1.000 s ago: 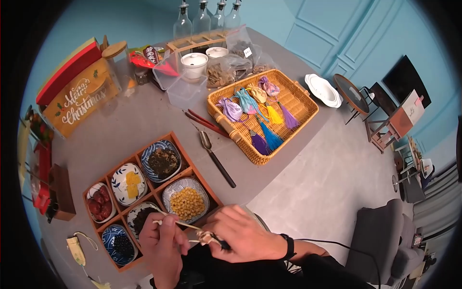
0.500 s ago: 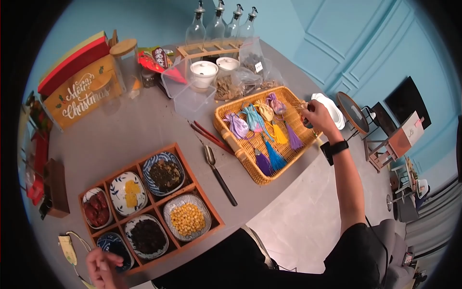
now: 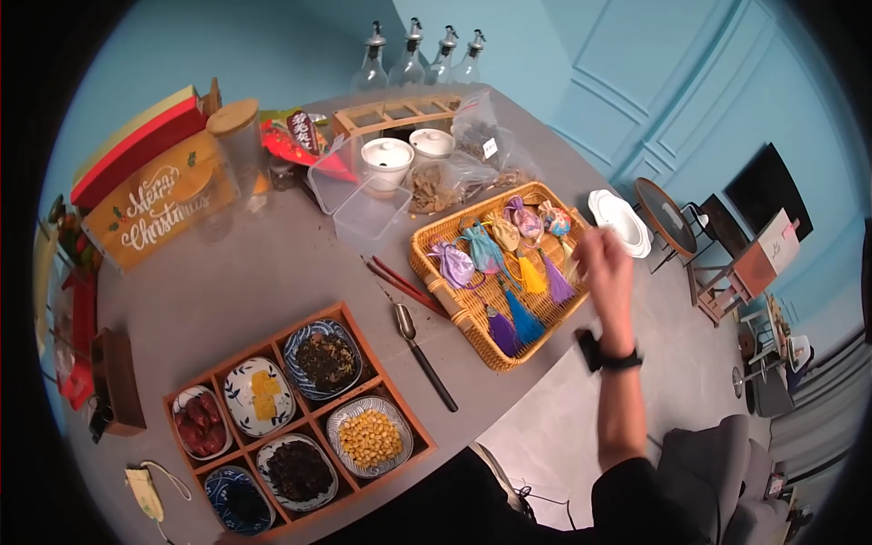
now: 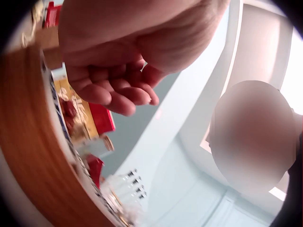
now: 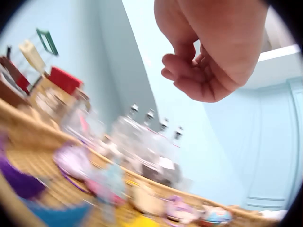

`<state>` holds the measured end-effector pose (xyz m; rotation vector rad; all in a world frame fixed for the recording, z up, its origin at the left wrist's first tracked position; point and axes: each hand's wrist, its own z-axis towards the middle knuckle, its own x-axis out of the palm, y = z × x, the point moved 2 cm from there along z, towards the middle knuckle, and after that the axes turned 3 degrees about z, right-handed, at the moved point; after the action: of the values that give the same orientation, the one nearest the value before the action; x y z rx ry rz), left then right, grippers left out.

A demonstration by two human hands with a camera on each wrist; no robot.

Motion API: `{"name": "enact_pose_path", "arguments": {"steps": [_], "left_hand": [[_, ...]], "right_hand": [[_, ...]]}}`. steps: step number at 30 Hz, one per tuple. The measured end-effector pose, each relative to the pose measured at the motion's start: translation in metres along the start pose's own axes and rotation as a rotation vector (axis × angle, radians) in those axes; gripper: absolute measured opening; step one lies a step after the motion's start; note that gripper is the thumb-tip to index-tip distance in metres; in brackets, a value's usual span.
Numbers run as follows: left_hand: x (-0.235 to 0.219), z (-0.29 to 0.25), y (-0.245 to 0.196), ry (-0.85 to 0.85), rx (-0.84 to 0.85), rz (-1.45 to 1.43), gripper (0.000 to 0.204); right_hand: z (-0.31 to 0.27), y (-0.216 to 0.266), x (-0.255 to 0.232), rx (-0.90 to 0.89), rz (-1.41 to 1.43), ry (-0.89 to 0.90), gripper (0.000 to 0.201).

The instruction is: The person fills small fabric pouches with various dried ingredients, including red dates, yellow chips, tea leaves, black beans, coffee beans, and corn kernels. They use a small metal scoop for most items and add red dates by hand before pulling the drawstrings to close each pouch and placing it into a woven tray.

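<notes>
My right hand (image 3: pixel 607 272) is raised over the right rim of the wicker basket (image 3: pixel 436 291), its fingers loosely curled around nothing. Just beyond it in the basket lies a multicoloured drawstring pouch (image 3: pixel 554 220). Beside that pouch rest a pink-purple pouch (image 3: pixel 524 216), a yellow one (image 3: pixel 503 232), a blue one (image 3: pixel 483 247) and a lilac one (image 3: pixel 454 265), with tassels spread toward the front. In the left wrist view my left hand (image 4: pixel 113 61) hangs loosely curled and holds nothing, close to the wooden compartment box (image 4: pixel 28 118).
Bowls of dates (image 3: pixel 200 425), yellow pieces (image 3: pixel 263 392), dried herbs (image 3: pixel 324 360) and corn kernels (image 3: pixel 371 439) fill the box. A scoop (image 3: pixel 423 359) and red-handled tool (image 3: pixel 404 283) lie between box and basket. White lidded pots (image 3: pixel 386 159) and glass bottles (image 3: pixel 371 68) stand behind.
My right hand carried the multicoloured pouch from above the box to the basket, let it go there, and has drawn back toward me. My left hand has dropped low, nearly out of the head view.
</notes>
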<state>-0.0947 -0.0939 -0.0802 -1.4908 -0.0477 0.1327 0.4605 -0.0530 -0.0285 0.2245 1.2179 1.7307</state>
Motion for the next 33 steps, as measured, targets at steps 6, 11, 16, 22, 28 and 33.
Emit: {"name": "enact_pose_path", "arguments": {"steps": [6,11,16,22,28,33], "left_hand": [[0.133,0.026,-0.066,0.566,0.603,0.317,0.046],[0.1,0.026,-0.027,0.633,0.264,0.188,0.047],[0.114,0.023,-0.046,0.537,-0.342,-0.731,0.067],[0.009,0.004,-0.043,0.348,-0.171,-0.185,0.026],[-0.113,0.028,0.021,-0.409,-0.105,0.095,0.02],[-0.159,0.061,0.029,-0.45,-0.048,0.26,0.022]], "right_hand": [[-0.189,0.143,0.124,-0.675,0.407,1.017,0.011],[-0.187,0.185,0.101,-0.33,0.703,0.915,0.025],[-0.226,0.193,0.145,-0.709,0.078,0.942,0.073],[-0.172,0.17,0.106,-0.147,0.324,0.653,0.017],[-0.132,0.238,0.029,-0.489,1.207,1.042,0.012],[-0.135,0.307,0.048,-0.84,1.35,1.276,0.016]]}}
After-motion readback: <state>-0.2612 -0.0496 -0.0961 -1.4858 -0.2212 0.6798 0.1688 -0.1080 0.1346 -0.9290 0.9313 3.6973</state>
